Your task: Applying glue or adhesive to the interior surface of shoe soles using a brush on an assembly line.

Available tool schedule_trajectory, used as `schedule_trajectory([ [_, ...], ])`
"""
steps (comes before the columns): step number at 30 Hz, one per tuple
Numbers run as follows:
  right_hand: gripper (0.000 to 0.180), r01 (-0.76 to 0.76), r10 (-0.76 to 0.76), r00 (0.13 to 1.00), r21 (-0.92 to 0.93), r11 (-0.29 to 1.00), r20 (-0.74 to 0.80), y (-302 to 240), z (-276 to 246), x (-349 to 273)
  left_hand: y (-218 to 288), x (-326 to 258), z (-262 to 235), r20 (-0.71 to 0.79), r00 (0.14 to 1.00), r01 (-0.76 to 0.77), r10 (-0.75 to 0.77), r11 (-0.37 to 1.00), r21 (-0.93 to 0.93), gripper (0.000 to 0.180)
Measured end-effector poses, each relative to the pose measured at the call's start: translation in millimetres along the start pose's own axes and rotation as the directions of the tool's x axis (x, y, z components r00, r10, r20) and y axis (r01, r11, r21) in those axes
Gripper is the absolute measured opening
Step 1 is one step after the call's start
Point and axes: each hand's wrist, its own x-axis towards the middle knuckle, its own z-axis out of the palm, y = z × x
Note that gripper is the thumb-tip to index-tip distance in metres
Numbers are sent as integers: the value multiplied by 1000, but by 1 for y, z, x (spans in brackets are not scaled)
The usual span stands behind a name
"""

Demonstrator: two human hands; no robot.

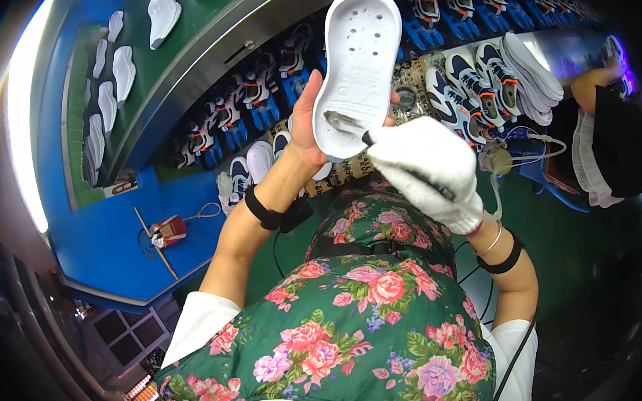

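My left hand (pixel 305 119) is bare and grips a white shoe sole (pixel 359 56) from its left edge, holding it up with its inner face toward me. In a white glove, my right hand (pixel 429 170) holds a small brush (pixel 348 125) whose bristles touch the lower part of the sole. A black band sits on each wrist.
A green conveyor belt (pixel 199 24) carries white soles at the upper left. Rows of blue, white and orange shoes (pixel 253 101) stand on blue holders below it. A stack of white soles (pixel 534 74) lies at the upper right near another person (pixel 611 137). A red tool (pixel 168 229) lies on the blue bench.
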Motion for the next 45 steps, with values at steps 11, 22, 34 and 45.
schedule_trajectory([
  [11,24,162,-159,987,-113,980,31,-2,-4,-5,10,0,-2,88,992,88,-95,993,81,83],
  [22,18,-615,648,736,595,517,199,9,-6,-14,-10,-1,-6,-219,975,33,-33,999,-5,75],
  [34,21,-381,379,921,412,827,91,19,-50,20,-10,-6,10,-220,966,-118,135,989,88,82],
  [45,19,-408,715,699,805,431,-28,52,-59,-25,165,126,63,-204,859,-510,469,760,-403,101],
])
